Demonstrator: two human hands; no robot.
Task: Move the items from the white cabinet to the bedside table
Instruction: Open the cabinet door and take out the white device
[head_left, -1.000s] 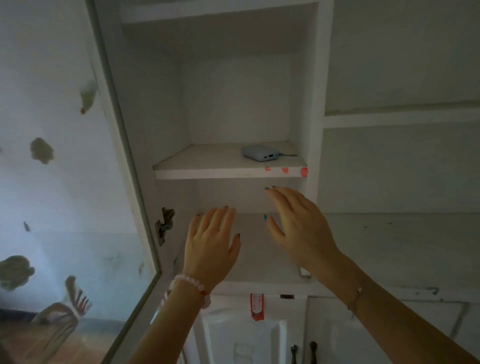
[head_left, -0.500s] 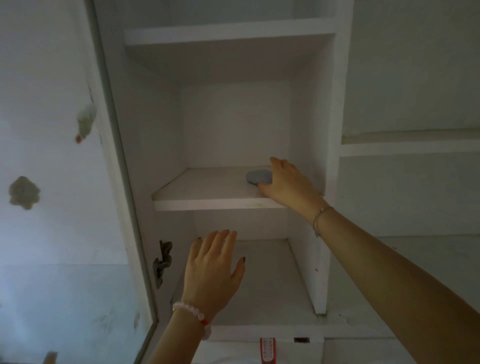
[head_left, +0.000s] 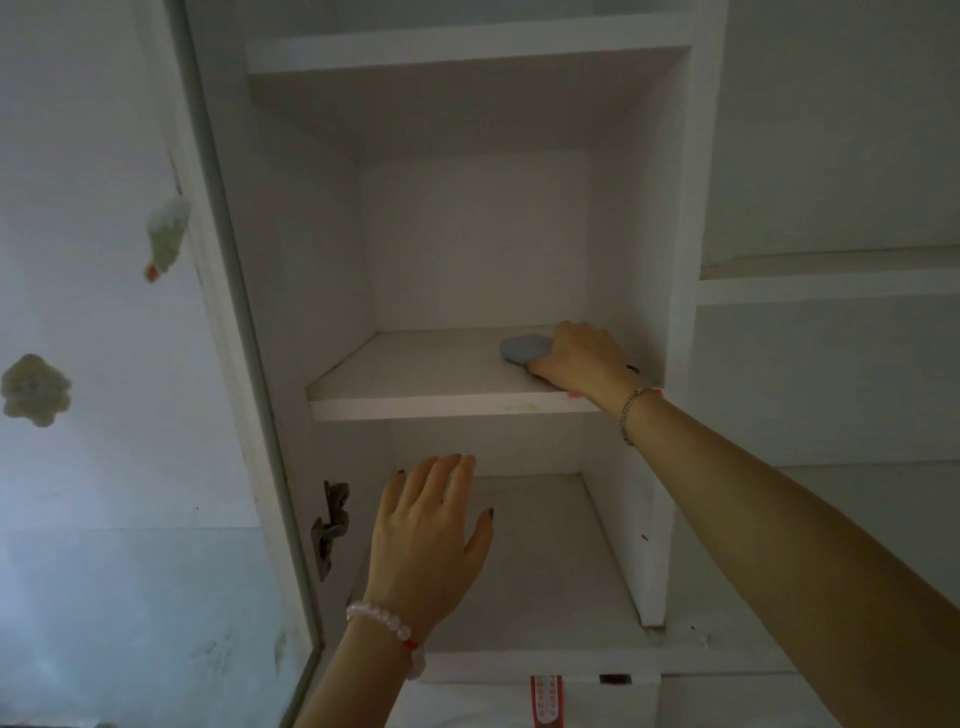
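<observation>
**Lifting the grey-blue device off the middle shelf**

Position of the grey-blue device: flat on the middle shelf of the white cabinet, toward the right rear corner, left end exposed. Covered at the right end by the right hand, with fingers curled over the top and thumb at the near edge. Judged as a grip set for the lift, with the device not yet raised.

1. Confirm a hold across the full width before lifting. Treat the rounded casing as smooth and liable to slip from a fingertip pinch.
2. Raise only enough to clear the shelf surface, then draw straight toward the front edge.
3. Keep wrist and chain bracelet off the right side wall just beside the hand.
4. Check the short dark cable visible by the wrist near that wall. Connection to the device: cannot tell. If attached, expect drag and bring along rather than tugging.

Left hand: open, fingers straight, raised in front of the lower compartment, touching nothing. Hold below the shelf's front edge, ready to support the device on exit.

Mind the glass door, open at the cabinet's left edge, when turning away. Bedside table not in view.
</observation>
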